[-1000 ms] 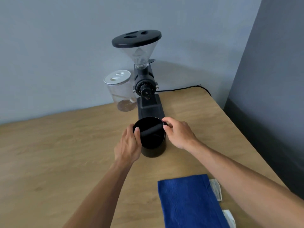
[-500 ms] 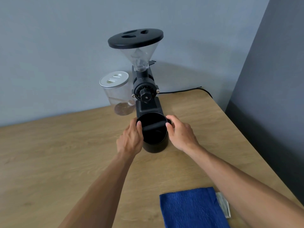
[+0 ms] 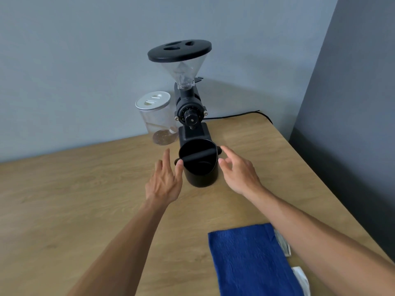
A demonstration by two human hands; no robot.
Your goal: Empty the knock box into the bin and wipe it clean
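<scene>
While both hands flank the knock box (image 3: 199, 165) at frame centre, I note neither has a grip. Left hand (image 3: 164, 180): fingers spread wide, thumb tip touching or just beside the rim's left edge. Right hand (image 3: 237, 170): fingers loosely splayed, just off the right wall, apart from it. Box stands upright on the wooden table (image 3: 85, 199), directly in front of the grinder (image 3: 188, 112), knock bar across its mouth. Contents too dark to tell. Blue cloth (image 3: 250, 261) waits lower right. No bin in view.

Judgement for the lift: close both palms on the walls below the rim, keep it level, and draw it clear of the grinder base before turning toward the bin.
</scene>
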